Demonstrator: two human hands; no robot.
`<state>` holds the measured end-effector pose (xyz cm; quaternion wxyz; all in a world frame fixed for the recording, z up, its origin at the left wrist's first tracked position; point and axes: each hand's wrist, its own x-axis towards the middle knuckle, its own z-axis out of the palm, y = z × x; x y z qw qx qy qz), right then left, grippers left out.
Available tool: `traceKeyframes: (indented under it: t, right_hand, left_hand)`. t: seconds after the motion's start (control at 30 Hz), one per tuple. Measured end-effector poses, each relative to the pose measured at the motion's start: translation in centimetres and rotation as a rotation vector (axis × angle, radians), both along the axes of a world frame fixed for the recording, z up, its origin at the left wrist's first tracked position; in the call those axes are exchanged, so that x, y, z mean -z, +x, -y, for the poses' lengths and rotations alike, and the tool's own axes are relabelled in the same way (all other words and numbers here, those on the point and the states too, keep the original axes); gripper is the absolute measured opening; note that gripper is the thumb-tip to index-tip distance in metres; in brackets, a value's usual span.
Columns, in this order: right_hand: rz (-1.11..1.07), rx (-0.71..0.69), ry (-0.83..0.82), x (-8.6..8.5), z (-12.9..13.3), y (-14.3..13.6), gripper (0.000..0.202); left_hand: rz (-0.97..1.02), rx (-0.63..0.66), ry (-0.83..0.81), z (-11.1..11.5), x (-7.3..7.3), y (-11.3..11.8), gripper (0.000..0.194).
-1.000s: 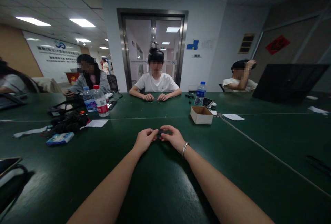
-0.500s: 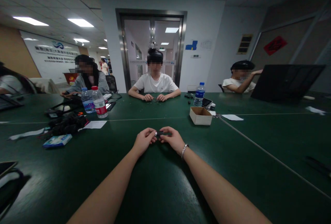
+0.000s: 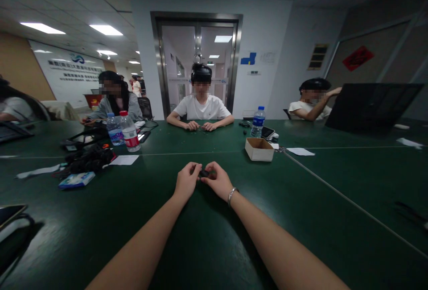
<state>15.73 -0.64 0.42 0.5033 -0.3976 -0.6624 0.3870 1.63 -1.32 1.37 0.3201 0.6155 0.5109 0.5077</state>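
Observation:
Above the dark green table (image 3: 214, 218), near the middle of the view, my left hand (image 3: 187, 178) and my right hand (image 3: 217, 180) almost meet. Between their fingertips is a small black object (image 3: 203, 173), too small to name. The fingers of both hands are closed on it, the left from its left side and the right from its right side. A metal bracelet circles my right wrist.
An open cardboard box (image 3: 259, 154) lies beyond my right hand, with a water bottle (image 3: 258, 122) behind it. Two bottles, black cables (image 3: 87, 160) and a blue-white packet (image 3: 76, 180) are on the left. Several people sit around the table.
My right hand has shifted slightly left, closer to my left hand. The shiny part that showed at my left fingertips is no longer visible, and the black object is turned differently.

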Motion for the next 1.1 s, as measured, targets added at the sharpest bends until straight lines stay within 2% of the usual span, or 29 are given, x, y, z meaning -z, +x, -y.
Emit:
traceKeyframes:
  t: [0.1,0.2,0.3,0.5,0.67,0.77,0.93,1.1]
  right_hand:
    - [0.08,0.067,0.077,-0.2,0.3,-0.4,0.03]
    - [0.077,0.115,0.078,-0.2,0.4,-0.5,0.038]
    - [0.11,0.124,0.071,0.0,0.3,-0.5,0.043]
    - [0.249,0.145,0.053,0.1,0.6,-0.3,0.043]
    - [0.214,0.06,-0.007,0.0,0.6,-0.2,0.046]
    - [0.133,-0.053,-0.069,0.1,0.4,0.0,0.048]
    - [0.054,-0.27,-0.094,0.3,-0.1,0.4,0.056]
    - [0.083,-0.342,-0.11,0.7,-0.6,0.8,0.058]
  left_hand:
    - [0.139,0.003,-0.016,-0.1,0.1,0.6,0.035]
    - [0.266,0.099,-0.028,-0.4,0.5,0.9,0.036]
    - [0.311,0.145,-0.073,-0.6,0.9,0.9,0.037]
    - [0.34,0.127,-0.153,-0.8,1.3,0.7,0.036]
    - [0.284,0.246,-0.208,-0.8,0.6,-0.5,0.039]
    - [0.264,0.358,-0.23,-0.6,-0.2,-1.3,0.04]
    - [0.335,0.508,-0.372,-0.1,-1.0,-2.4,0.039]
    - [0.4,0.616,-0.474,0.1,-1.3,-3.1,0.034]
